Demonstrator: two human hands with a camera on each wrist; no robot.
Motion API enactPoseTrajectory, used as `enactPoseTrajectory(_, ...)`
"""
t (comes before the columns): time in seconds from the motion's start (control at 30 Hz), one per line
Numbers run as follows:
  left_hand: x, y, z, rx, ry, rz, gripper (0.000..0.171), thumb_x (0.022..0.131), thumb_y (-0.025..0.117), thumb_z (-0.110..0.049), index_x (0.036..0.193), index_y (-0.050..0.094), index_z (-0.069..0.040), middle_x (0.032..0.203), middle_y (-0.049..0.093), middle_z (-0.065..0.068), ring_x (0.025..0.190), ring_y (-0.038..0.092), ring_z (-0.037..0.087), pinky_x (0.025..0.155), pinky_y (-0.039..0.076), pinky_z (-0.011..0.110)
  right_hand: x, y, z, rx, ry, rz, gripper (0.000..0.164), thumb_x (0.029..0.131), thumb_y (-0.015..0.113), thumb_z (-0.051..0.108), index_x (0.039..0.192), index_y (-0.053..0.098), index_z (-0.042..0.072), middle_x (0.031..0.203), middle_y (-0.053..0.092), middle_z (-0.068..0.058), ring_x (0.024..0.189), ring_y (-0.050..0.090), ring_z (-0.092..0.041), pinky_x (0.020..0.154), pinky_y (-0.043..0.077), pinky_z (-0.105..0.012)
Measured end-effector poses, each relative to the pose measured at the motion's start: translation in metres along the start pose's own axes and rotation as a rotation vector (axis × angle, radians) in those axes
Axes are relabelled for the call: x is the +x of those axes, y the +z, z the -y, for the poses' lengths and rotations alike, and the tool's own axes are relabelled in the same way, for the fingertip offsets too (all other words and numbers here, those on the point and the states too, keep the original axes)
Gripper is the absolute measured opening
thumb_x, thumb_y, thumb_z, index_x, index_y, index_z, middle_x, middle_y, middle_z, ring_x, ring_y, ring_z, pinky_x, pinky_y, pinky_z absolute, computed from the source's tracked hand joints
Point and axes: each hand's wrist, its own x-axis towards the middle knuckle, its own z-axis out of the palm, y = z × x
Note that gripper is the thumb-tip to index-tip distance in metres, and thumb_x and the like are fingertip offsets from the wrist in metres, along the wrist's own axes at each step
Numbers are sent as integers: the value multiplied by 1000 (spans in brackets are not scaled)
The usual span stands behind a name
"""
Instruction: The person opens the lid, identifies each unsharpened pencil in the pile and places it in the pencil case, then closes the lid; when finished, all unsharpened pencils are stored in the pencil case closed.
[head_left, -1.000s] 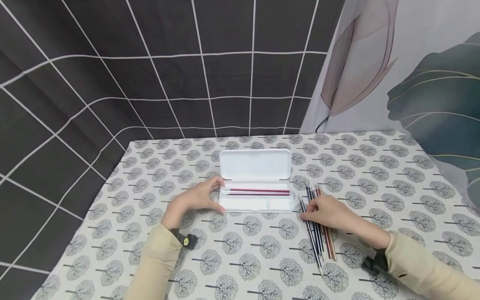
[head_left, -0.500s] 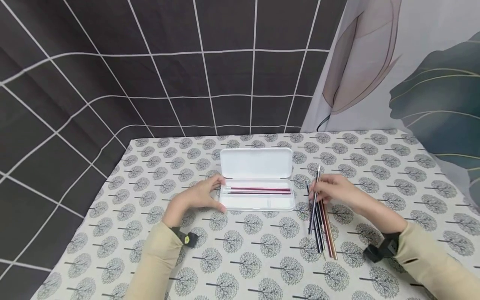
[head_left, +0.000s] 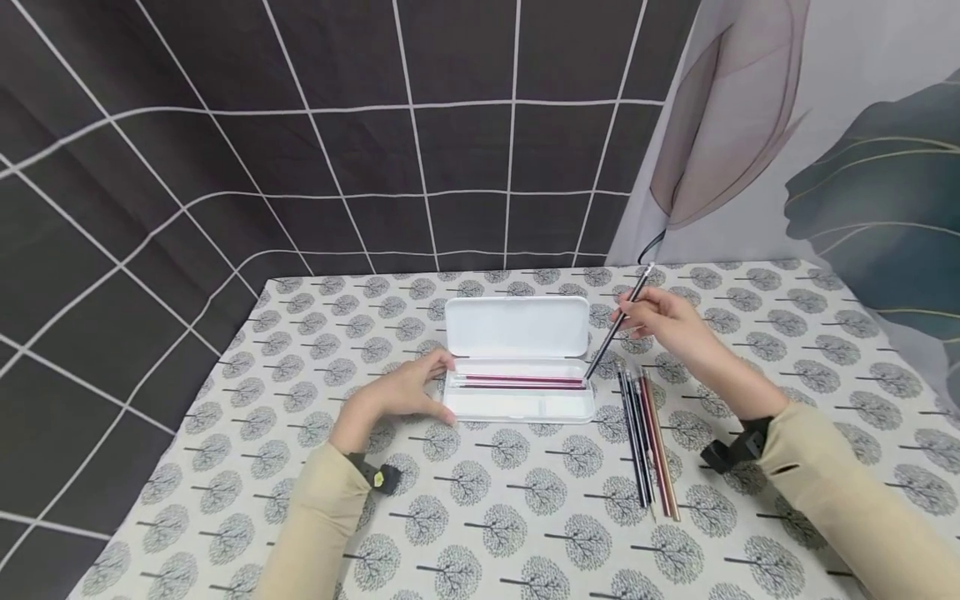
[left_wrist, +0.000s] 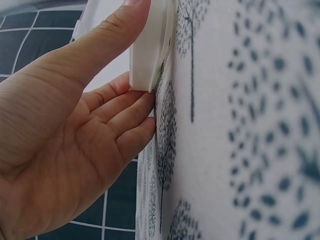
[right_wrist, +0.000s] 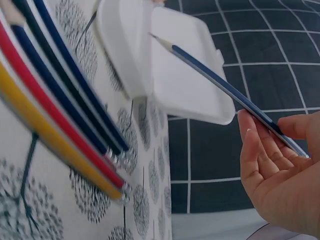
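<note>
A white pencil case (head_left: 517, 327) lies with its lid raised, and two red pencils (head_left: 525, 379) rest lengthwise in its back part. My left hand (head_left: 405, 390) grips the case's left end, thumb at the front and fingers at the back; the left wrist view shows fingertips at its corner. Above the case's right side, my right hand (head_left: 666, 323) pinches a dark blue pencil (right_wrist: 210, 75) near its upper end. This pencil slants, its sharpened tip pointing down-left toward the case's right end. Beside the case lie several pencils (head_left: 637, 442) in a loose row.
The lying pencils include a red pencil (right_wrist: 45, 95) and a yellow pencil (right_wrist: 60, 145) next to dark ones. A tree-patterned cloth (head_left: 465, 517) covers the table. Behind it hangs a dark grid-patterned curtain (head_left: 360, 150), with a leaf-print curtain (head_left: 750, 167) at the right.
My right hand has picked the dark blue pencil out of the loose row, lifted it and carried it up and back, tilting its tip toward the case. The left hand stays on the case.
</note>
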Motion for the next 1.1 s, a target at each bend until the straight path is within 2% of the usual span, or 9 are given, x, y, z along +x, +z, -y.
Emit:
enactPoseTrajectory(0.07, 1, 1, 1, -3, 2, -1, 72, 60, 86, -28, 116, 44, -13, 144, 39, 16, 134, 37, 28, 115, 23, 42, 4, 0, -3, -41, -14, -2, 36, 98, 46, 34, 107, 52, 0, 112, 65, -12, 89, 61, -4, 79, 54, -24)
enactPoseTrajectory(0.13, 2, 2, 1, 1, 3, -4, 72, 59, 87, -28, 116, 44, -14, 144, 40, 16, 134, 37, 28, 115, 23, 42, 5, 0, -4, -73, -30, -9, 38, 97, 47, 36, 105, 53, -1, 112, 65, -16, 88, 61, -4, 79, 54, -24)
enactPoseTrajectory(0.27, 3, 2, 2, 6, -3, -4, 73, 59, 87, -29, 116, 44, -15, 144, 40, 14, 134, 37, 27, 114, 23, 42, 4, -4, -2, -72, -8, -14, 36, 96, 49, 37, 106, 54, 2, 96, 69, -4, 84, 61, -11, 75, 54, -25)
enactPoseTrajectory(0.43, 1, 0, 2, 13, -17, -3, 75, 59, 87, -29, 118, 44, -14, 145, 38, 15, 134, 37, 27, 114, 24, 40, 2, -7, -8, -83, 98, 14, 45, 94, 52, 42, 116, 52, 2, 85, 68, 3, 83, 62, -20, 80, 53, -35)
enactPoseTrajectory(0.57, 1, 1, 2, 20, -11, 1, 75, 59, 87, -29, 118, 44, -14, 145, 38, 16, 134, 36, 27, 114, 24, 41, -1, -6, -20, -73, 184, 93, 58, 92, 58, 33, 133, 38, -2, 83, 68, -1, 79, 64, -18, 85, 53, -42)
enactPoseTrajectory(0.67, 1, 1, 3, 22, -11, 7, 75, 60, 86, -30, 119, 43, -14, 145, 38, 16, 134, 36, 27, 114, 24, 41, -4, 1, -29, -58, 224, 187, 72, 89, 62, 23, 141, 22, -7, 81, 67, -6, 73, 65, -17, 79, 56, -34)
enactPoseTrajectory(0.73, 1, 1, 3, 22, -17, 9, 76, 59, 87, -31, 119, 43, -14, 145, 38, 15, 134, 36, 27, 114, 24, 41, -6, 7, -34, -75, 236, 230, 79, 87, 65, 22, 142, 17, -9, 79, 67, -7, 70, 64, -17, 71, 57, -28)
enactPoseTrajectory(0.87, 1, 0, 2, 21, -18, 1, 76, 58, 87, -31, 119, 43, -14, 146, 38, 14, 135, 35, 26, 115, 23, 42, -7, 18, -40, -131, 242, 220, 82, 81, 72, 25, 140, 25, -6, 79, 64, -8, 67, 60, -18, 60, 55, -25)
enactPoseTrajectory(1.1, 1, 0, -1, 14, -11, 11, 76, 59, 87, -29, 119, 43, -13, 145, 37, 16, 135, 35, 28, 114, 23, 42, -9, 26, -43, -257, 205, 172, 77, 78, 74, 28, 136, 34, -2, 82, 62, -7, 65, 59, -19, 55, 49, -27)
